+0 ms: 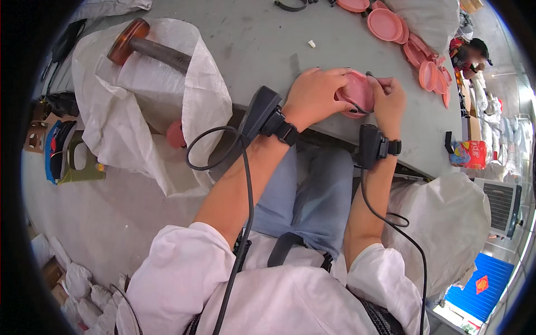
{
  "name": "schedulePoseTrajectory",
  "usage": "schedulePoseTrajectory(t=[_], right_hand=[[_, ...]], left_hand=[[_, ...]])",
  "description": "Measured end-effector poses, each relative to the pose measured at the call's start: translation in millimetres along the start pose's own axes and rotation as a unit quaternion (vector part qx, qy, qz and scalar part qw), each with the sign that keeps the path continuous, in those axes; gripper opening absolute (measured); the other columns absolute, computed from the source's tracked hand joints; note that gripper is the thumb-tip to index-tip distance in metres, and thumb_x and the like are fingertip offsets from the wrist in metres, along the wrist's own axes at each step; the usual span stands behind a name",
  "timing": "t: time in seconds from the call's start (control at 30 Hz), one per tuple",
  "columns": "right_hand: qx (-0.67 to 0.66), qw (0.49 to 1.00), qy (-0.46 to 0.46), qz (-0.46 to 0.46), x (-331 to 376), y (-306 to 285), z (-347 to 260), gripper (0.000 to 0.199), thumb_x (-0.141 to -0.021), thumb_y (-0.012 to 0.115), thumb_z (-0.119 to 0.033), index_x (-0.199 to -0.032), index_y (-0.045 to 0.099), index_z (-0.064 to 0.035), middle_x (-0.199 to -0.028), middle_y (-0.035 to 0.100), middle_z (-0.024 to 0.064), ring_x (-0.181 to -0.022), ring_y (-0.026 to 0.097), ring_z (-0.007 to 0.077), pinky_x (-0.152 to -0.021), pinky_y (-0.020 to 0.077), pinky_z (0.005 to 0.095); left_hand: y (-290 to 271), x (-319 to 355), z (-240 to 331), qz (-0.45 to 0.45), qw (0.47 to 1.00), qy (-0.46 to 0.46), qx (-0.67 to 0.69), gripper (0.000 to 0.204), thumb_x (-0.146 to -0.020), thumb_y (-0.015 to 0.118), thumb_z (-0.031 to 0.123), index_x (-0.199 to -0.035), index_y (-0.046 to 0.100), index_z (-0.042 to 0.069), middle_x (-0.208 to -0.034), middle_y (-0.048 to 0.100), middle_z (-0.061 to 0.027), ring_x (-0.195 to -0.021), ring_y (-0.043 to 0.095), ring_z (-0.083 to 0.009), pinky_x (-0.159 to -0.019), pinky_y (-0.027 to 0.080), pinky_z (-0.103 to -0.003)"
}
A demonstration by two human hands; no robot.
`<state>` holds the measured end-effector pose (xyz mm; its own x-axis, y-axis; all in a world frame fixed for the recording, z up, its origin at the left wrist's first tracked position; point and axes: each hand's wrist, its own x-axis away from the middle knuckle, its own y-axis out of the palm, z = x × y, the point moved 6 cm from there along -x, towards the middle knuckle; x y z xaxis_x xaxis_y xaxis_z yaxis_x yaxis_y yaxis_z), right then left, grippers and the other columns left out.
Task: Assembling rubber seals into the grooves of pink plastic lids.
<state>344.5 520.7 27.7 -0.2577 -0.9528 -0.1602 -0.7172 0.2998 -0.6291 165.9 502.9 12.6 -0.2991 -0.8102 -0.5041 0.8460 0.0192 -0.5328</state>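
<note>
A round, shallow pink plastic dish (pixel 360 89) is held near the front edge of the grey table. My left hand (pixel 315 96) is closed on its left side, with the thumb along the near rim. From the other side, my right hand (pixel 389 106) pinches a thin black strip (pixel 360 110) at the dish's right edge. One bit of this strip curves along the near rim, and a dark end pokes out above the right fingers. How far it runs round the dish is hidden by the fingers.
More pink round pieces (pixel 384 25) line the table's far right, beside a white sack (pixel 427 19). A black band (pixel 291 5) lies at the far edge. At left, a mallet (pixel 159 53) rests on an open white woven sack (pixel 209 78). A person (pixel 469 58) is at far right.
</note>
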Motion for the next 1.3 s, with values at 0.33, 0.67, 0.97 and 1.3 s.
schedulePoseTrajectory(t=[0.33, 0.67, 0.97, 1.3], right_hand=[[-0.116, 0.990, -0.056, -0.066, -12, 7, 10, 0.021, -0.085, 0.065, -0.014, -0.098, 0.067, 0.0032, -0.083, 0.067, 0.0071, -0.075, 0.059, 0.0106, -0.071, 0.0471, 0.0244], [-0.105, 0.988, -0.084, -0.079, -14, 8, 18, 0.024, -0.089, 0.060, -0.017, -0.099, 0.067, 0.0028, -0.088, 0.067, 0.0070, -0.080, 0.059, 0.0113, -0.074, 0.0466, 0.0249], [0.008, 0.972, -0.174, -0.157, -23, 4, -6, 0.026, -0.086, 0.063, -0.021, -0.096, 0.066, 0.0025, -0.083, 0.067, 0.0092, -0.076, 0.059, 0.0142, -0.072, 0.0471, 0.0283], [-0.045, 0.988, -0.146, 0.002, -9, 28, -4, 0.022, -0.070, 0.073, -0.018, -0.083, 0.067, 0.0000, -0.079, 0.065, 0.0201, -0.076, 0.063, 0.0331, -0.070, 0.0500, 0.0387]], left_hand=[[3, -1, -2, -0.001, 1.000, -0.003, -0.013, 0.037, -0.067, 0.075, 0.028, -0.091, 0.062, 0.003, -0.118, 0.061, -0.0078, -0.090, 0.059, -0.0319, -0.079, 0.047, -0.039], [6, 1, -1, -0.002, 1.000, 0.007, -0.005, 0.039, -0.067, 0.075, 0.031, -0.092, 0.062, 0.004, -0.114, 0.062, -0.0078, -0.089, 0.059, -0.0314, -0.080, 0.047, -0.039], [1, -4, 2, -0.010, 1.000, -0.009, -0.006, 0.048, -0.067, 0.075, 0.028, -0.110, 0.063, 0.008, -0.113, 0.063, -0.0073, -0.090, 0.061, -0.0283, -0.081, 0.048, -0.038], [1, -5, -3, -0.058, 0.996, -0.021, 0.057, 0.032, -0.065, 0.072, 0.008, -0.093, 0.059, -0.001, -0.129, 0.056, -0.0111, -0.108, 0.056, -0.0328, -0.088, 0.045, -0.036]])
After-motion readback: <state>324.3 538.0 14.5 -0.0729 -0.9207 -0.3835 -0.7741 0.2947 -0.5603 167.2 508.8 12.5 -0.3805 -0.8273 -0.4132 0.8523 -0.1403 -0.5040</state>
